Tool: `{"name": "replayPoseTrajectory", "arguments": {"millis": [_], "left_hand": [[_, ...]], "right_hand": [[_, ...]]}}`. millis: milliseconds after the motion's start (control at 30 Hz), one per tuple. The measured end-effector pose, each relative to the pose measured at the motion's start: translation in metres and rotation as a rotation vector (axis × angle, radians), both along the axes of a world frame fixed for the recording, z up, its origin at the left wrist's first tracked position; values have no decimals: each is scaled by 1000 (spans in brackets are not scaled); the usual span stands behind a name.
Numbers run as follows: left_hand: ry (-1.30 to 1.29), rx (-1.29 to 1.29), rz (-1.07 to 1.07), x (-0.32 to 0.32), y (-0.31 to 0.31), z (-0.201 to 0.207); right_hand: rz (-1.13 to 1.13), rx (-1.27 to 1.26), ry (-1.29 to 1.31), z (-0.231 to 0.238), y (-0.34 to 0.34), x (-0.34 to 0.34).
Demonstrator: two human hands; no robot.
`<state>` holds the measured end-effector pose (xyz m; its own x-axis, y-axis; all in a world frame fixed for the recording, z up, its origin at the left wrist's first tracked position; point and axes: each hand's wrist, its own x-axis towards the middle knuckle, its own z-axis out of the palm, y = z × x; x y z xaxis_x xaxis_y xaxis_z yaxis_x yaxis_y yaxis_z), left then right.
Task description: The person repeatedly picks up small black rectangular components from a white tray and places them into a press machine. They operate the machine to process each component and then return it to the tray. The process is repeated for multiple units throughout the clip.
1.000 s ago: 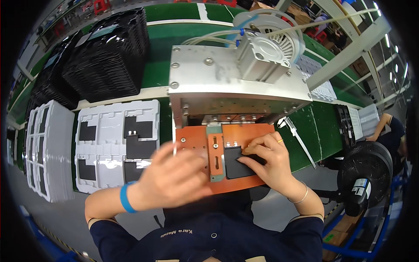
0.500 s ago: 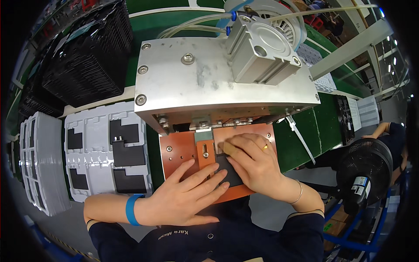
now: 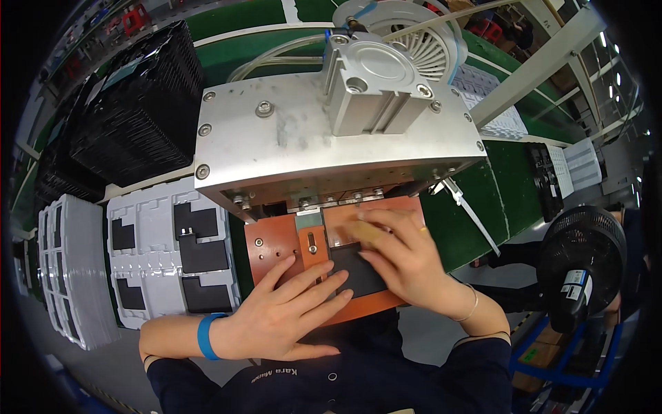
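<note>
A flat black sheet piece [image 3: 357, 270] lies on the orange fixture plate [image 3: 272, 234], in front of the metal press [image 3: 269, 138]. My left hand [image 3: 283, 310] is open, its fingers spread over an orange slotted block [image 3: 312, 243] and reaching the sheet's left edge. It holds nothing. My right hand [image 3: 407, 259] is bent over the sheet's far right part, thumb low on the sheet and fingers curled. A yellowish cover wraps one fingertip. Motion blurs these fingertips, and whatever lies between them is hidden.
Left, a white tray [image 3: 148, 252] bears black cut-out pieces, beside stacked white trays [image 3: 76, 269] and black tray stacks [image 3: 138, 103]. A caliper [image 3: 472, 214] lies on the green table [image 3: 448, 241] at right. A black fan [image 3: 579, 262] stands near a seated person.
My right hand's fingers have lifted and spread slightly from the sheet's far edge, baring more of it. My left hand stays on the block. The whole view has shifted a little.
</note>
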<state>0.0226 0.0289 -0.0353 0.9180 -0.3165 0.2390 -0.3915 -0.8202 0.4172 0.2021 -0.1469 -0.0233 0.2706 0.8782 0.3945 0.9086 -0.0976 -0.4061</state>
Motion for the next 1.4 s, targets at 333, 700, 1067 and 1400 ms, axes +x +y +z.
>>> {"name": "replayPoseTrajectory", "arguments": {"millis": [333,700,1067,1400], "left_hand": [[37,-47,9,16,14,8],[64,-8,79,28,19,5],[88,-54,104,28,17,4],[81,-42,110,27,16,2]], "right_hand": [[78,-71,64,1,-20,9],[99,-39,103,0,-4,25],[71,-65,115,-1,-4,24],[68,-103,134,-4,-7,25]]}}
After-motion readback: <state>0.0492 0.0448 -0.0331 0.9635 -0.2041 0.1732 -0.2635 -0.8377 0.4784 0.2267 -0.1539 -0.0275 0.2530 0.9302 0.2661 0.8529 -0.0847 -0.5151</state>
